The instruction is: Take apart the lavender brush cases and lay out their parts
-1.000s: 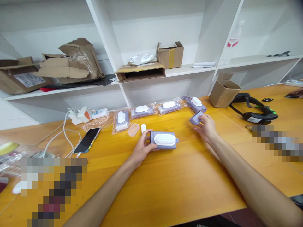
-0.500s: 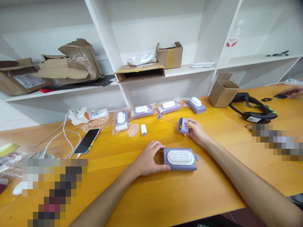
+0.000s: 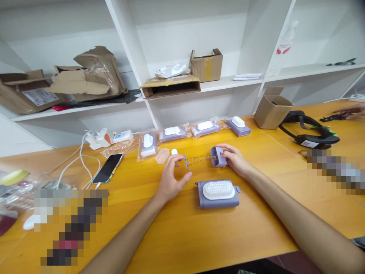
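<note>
My right hand [image 3: 234, 159] grips a hollow purple plastic end piece [image 3: 218, 160] above the table. From that piece a coil spring [image 3: 199, 160] stretches left to a thin purple plate [image 3: 186, 162]. Around this plate my left hand [image 3: 171, 179] has its fingers and thumb apart; whether a fingertip touches it I cannot tell. Just below the hands, a purple brush body [image 3: 202, 199] lies on the table, its white oval bristle pad [image 3: 219, 189] facing up. Behind my left fingers a white cylinder [image 3: 174, 152] is partly hidden, beside a translucent pinkish cover [image 3: 162, 156].
Along the back stand several similar purple brushes [image 3: 238, 127], some in clear wrap. A phone [image 3: 108, 168] with cables and a power strip [image 3: 123, 136] are at left. To the right are a cardboard box [image 3: 272, 110], a black headset [image 3: 309, 133] and another person's hand [image 3: 355, 111].
My left hand has let go of the brush body and moved up to the plate at the spring's end. My right hand still holds the end piece, now turned slightly.
</note>
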`<action>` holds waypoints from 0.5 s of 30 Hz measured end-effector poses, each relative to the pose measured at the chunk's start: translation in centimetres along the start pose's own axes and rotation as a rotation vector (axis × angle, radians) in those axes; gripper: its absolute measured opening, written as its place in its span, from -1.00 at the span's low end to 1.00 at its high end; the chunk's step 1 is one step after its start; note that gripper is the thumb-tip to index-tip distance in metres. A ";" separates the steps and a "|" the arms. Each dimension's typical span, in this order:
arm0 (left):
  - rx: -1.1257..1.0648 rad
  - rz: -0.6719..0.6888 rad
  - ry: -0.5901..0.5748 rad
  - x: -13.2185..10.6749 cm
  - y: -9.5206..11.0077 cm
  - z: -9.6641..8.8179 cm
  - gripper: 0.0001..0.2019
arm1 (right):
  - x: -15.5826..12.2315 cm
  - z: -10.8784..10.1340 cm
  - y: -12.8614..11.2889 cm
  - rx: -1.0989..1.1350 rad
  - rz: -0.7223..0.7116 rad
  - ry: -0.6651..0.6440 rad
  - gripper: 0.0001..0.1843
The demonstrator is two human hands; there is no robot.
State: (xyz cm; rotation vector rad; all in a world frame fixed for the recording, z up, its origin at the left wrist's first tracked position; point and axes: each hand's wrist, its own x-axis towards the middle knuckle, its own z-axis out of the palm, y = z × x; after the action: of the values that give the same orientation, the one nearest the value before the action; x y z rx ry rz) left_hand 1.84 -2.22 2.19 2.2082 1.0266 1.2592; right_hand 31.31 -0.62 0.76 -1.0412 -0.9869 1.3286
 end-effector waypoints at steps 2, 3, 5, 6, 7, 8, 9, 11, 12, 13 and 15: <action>-0.052 -0.030 -0.036 0.0 -0.4 0.2 -0.49 | 0.0 0.0 0.0 -0.008 0.002 -0.002 -0.52; -0.077 -0.047 -0.060 0.0 -0.6 0.3 -0.46 | 0.0 0.0 0.0 -0.013 0.001 -0.002 -0.51; -0.120 -0.084 -0.102 -0.1 -0.9 0.4 -0.42 | 0.1 0.0 0.0 -0.023 0.000 -0.004 -0.51; -0.140 -0.100 -0.114 -0.1 -1.0 0.5 -0.40 | 0.1 0.0 0.0 -0.028 -0.003 -0.003 -0.51; -0.160 -0.113 -0.121 -0.1 -1.0 0.5 -0.38 | 0.1 0.0 0.0 -0.033 -0.006 -0.002 -0.51; -0.179 -0.123 -0.125 0.0 -1.1 0.5 -0.37 | 0.1 0.0 0.1 -0.038 -0.010 -0.001 -0.52; -0.198 -0.132 -0.122 0.0 -1.2 0.6 -0.37 | 0.1 -0.1 0.1 -0.041 -0.013 0.000 -0.52; -0.228 -0.151 -0.106 0.0 -1.5 0.7 -0.39 | 0.2 0.0 0.1 -0.081 -0.024 0.007 -0.53; -0.238 -0.162 -0.097 0.0 -1.6 0.8 -0.40 | 0.1 0.0 0.1 -0.111 -0.031 0.011 -0.54; -0.247 -0.172 -0.090 0.1 -1.7 0.9 -0.42 | 0.1 0.1 0.1 -0.148 -0.038 0.014 -0.55; -0.256 -0.181 -0.087 0.1 -1.8 0.9 -0.47 | 0.0 0.2 0.1 -0.221 -0.053 0.016 -0.57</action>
State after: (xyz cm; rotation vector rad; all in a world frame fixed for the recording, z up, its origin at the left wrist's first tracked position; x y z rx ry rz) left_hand 1.93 -0.92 0.61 1.9145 0.9500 1.1354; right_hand 31.12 -0.61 0.76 -1.1817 -1.1607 1.1844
